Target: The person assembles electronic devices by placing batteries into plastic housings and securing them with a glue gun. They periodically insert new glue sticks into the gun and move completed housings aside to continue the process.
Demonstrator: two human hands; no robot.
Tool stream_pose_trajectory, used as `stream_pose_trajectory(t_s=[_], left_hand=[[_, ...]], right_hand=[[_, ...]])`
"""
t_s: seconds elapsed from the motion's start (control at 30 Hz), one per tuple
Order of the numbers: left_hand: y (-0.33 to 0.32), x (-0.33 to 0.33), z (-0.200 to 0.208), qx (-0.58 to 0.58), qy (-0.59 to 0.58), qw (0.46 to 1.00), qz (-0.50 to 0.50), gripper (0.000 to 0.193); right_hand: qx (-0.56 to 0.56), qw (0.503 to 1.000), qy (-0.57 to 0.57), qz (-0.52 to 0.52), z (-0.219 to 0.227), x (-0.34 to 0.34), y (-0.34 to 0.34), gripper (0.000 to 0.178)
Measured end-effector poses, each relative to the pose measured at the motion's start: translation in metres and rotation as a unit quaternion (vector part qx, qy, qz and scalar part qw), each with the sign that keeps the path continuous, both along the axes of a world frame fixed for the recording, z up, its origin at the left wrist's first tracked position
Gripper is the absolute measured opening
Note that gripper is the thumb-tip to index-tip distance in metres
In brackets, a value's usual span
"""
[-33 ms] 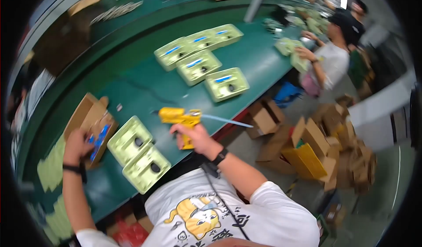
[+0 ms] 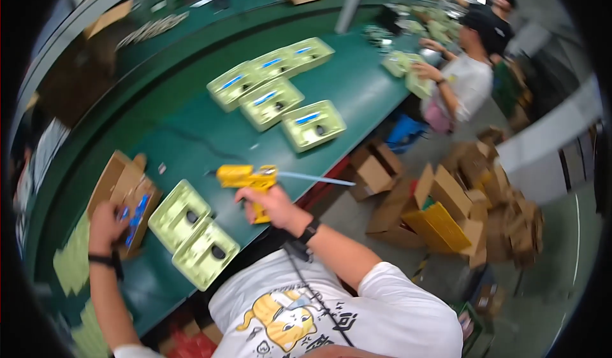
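My right hand (image 2: 275, 206) is closed round the handle of a yellow glue gun (image 2: 248, 177), its nozzle pointing left and a pale bluish glue stick (image 2: 315, 178) poking out behind. At the left, my left hand (image 2: 107, 225) reaches into a cardboard box (image 2: 105, 183) and touches small blue parts (image 2: 137, 218); its fingertips are partly hidden and blurred. Between my hands lie two joined pale green trays, an upper tray (image 2: 180, 213) and a lower tray (image 2: 207, 253), each with a black oval piece inside.
Several more green trays (image 2: 313, 126) with blue strips and black pieces stand farther along the green table (image 2: 363, 103). A dark cable (image 2: 204, 143) crosses the tabletop. Cardboard boxes (image 2: 437, 221) sit on the floor at right. A co-worker (image 2: 468, 71) handles green trays at the far right.
The whole view has shifted, so the table and trays appear farther left and slightly lower. My right hand still holds the glue gun; my left hand stays at the box.
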State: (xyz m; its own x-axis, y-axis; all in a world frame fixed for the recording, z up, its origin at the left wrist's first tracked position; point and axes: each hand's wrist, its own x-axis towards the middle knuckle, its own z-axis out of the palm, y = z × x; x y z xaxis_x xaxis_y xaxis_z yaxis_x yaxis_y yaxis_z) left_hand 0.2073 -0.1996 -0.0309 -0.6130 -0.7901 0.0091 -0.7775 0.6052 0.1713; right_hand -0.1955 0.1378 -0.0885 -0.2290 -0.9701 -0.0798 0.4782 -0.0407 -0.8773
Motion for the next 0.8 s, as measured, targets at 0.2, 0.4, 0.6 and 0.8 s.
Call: stream_pose_trajectory(t_s=[0.2,0.4,0.6,0.8], left_hand=[[-0.023,0.047,-0.018,-0.010,-0.001,1.000,-0.019,0.034],[0.009,0.053,0.034,-0.114,0.231,0.966,0.022,0.026],[0.161,0.042,0.092,0.076,0.213,0.969,0.104,0.034],[0.234,0.016,0.039,0.051,0.149,0.987,0.003,0.032]], right_hand=[[-0.037,0.999,-0.012,0.003,-0.004,0.009,-0.004,0.032],[-0.031,0.999,-0.027,0.015,0.014,0.008,0.003,0.034],[-0.034,0.999,-0.023,0.006,0.002,-0.007,-0.002,0.032],[-0.041,0.998,-0.011,0.038,-0.003,-0.001,-0.009,0.032]])
